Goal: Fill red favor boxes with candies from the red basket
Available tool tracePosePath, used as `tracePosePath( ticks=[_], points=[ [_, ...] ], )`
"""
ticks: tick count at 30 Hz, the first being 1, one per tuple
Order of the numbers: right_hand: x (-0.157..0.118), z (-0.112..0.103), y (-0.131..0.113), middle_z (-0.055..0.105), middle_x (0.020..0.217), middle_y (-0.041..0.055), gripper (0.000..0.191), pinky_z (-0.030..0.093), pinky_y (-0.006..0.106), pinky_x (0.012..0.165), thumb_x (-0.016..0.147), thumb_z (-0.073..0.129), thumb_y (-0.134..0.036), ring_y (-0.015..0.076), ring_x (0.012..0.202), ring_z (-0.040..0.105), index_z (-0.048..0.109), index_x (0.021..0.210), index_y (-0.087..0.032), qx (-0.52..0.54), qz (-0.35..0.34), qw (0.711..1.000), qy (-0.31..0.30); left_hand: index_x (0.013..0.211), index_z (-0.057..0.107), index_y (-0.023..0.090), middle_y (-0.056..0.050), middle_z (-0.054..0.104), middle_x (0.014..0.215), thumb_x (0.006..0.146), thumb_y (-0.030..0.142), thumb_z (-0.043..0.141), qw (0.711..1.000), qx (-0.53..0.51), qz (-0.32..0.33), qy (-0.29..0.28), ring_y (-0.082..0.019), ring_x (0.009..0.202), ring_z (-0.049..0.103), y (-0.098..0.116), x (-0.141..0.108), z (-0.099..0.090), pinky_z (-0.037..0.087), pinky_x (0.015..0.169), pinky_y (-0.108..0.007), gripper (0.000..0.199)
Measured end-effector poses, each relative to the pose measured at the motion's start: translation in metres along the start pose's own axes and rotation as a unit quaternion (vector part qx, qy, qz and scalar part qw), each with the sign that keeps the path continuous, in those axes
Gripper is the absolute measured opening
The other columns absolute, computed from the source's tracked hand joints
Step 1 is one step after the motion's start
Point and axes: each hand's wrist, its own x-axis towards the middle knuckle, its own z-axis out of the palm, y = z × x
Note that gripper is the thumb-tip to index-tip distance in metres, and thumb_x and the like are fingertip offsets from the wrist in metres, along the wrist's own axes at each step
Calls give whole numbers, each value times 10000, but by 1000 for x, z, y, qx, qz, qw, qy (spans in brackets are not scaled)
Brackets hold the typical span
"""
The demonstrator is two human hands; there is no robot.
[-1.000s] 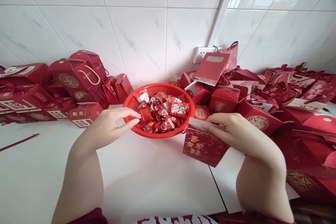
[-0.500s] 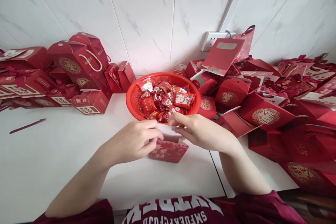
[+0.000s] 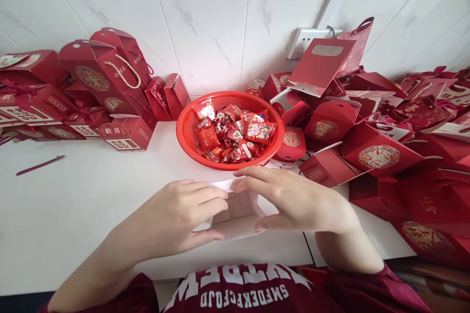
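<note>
A small paper box (image 3: 238, 212) stands on the white table between my hands, its top spread and its pale inside and bottom folds facing up. My left hand (image 3: 183, 215) grips its left side, thumb at the near edge and fingers at the far flap. On the right side, my right hand (image 3: 282, 200) has its fingers over the far flap and its thumb at the near right edge. Just beyond the box is a red mesh basket (image 3: 183, 144) holding several red wrapped sweets (image 3: 235, 132).
Red gift boxes (image 3: 127, 132) are stacked along the wall at left. A larger heap of red boxes (image 3: 380, 154) lies at right. A thin dark red strip (image 3: 40, 165) rests on the table (image 3: 91, 205) at left. A wall socket (image 3: 303, 41) is behind.
The box has been tipped so that its pale inside now shows instead of its red patterned side. Both hands have come nearer to me and spread around its opening. The view has shifted slightly.
</note>
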Motion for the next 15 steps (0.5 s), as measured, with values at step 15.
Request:
tracePosePath(
  ticks=[15],
  points=[
    [23, -15, 30, 571, 1447, 96, 585, 485, 438, 1058, 903, 656, -402, 274, 1300, 566, 476, 1435, -237, -47, 88, 988, 119, 1170, 678, 300, -1, 738, 1011, 900, 503, 642, 989, -47, -110, -89, -199, 884, 678, -20, 25, -21, 449, 756, -299, 340]
  ],
)
